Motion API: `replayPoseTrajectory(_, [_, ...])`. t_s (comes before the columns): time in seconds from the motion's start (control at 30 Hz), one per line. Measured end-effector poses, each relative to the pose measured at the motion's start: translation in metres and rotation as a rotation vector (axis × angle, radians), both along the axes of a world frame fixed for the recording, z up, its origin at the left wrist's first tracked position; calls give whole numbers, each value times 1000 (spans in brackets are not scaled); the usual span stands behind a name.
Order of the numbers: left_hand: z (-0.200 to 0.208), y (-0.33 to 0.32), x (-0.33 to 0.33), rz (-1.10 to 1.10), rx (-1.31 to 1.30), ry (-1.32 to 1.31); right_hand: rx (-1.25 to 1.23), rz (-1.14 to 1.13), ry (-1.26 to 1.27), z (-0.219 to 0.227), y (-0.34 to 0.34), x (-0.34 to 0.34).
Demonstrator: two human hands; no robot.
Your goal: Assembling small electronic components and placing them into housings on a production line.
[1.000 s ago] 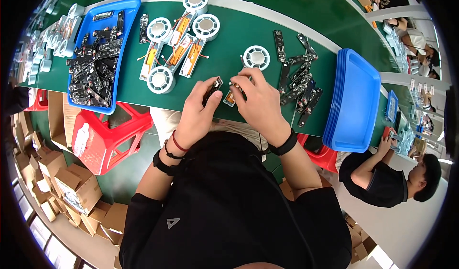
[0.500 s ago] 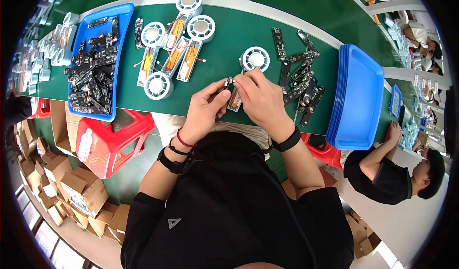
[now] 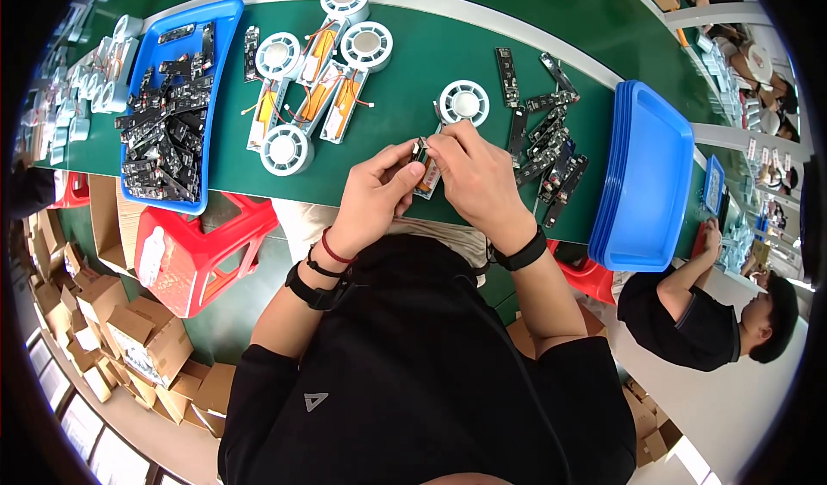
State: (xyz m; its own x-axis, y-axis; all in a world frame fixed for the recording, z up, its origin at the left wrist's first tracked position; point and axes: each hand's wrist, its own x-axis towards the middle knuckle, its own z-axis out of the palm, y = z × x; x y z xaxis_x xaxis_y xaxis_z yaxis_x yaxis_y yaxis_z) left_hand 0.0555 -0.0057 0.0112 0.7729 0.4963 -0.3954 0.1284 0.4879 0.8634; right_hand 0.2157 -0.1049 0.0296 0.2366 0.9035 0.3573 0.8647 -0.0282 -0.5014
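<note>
Near the table's front edge, my left hand [image 3: 382, 183] is closed on a narrow black circuit board [image 3: 419, 150], pinched between thumb and fingers. My right hand [image 3: 479, 175] is closed too, its thumb and forefinger pressed together at the board's upper end. What those fingertips hold is too small to make out. Just beyond and partly under the right hand lies a pale handheld fan body [image 3: 464, 104] with a round slotted head. Its handle, with an orange battery [image 3: 431, 180] inside, shows between my hands; the right hand hides part of it.
Several similar fan bodies [image 3: 345, 97] with batteries and loose wires lie left of centre. A blue tray [image 3: 226, 71] of circuit boards stands further left. More boards [image 3: 549, 132] are heaped at right, beside stacked blue trays [image 3: 655, 183]. A red stool [image 3: 185, 261] stands below; a co-worker [image 3: 698, 313] is at right.
The circuit board has shifted slightly right and stands out more between the fingertips. Both hands stay together at the same place; the view has moved slightly.
</note>
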Motion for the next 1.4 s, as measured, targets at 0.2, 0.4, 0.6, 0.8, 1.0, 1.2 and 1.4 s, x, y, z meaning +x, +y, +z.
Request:
replayPoseTrajectory(0.2, [18,26,-3,-189,-188,67,16,1,27,1,-2,5])
replayPoseTrajectory(0.4, [26,51,-1,-394,-68,182,-108,86,28,4,-4,8])
replayPoseTrajectory(0.6, [27,26,4,-297,28,128,-18,-51,352,8,-16,3])
replayPoseTrajectory(0.8, [20,24,0,-270,-139,88,-140,42,404,19,-11,8])
replayPoseTrajectory(1.0, [18,31,-1,-358,-122,103,-237,185,286,18,-9,23])
replayPoseTrajectory(1.2, [12,27,-4,-296,94,69,-213,79,647,27,-19,12])
replayPoseTrajectory(1.4, [8,4,-2,-90,442,-7,-191,84,653,33,-31,19])
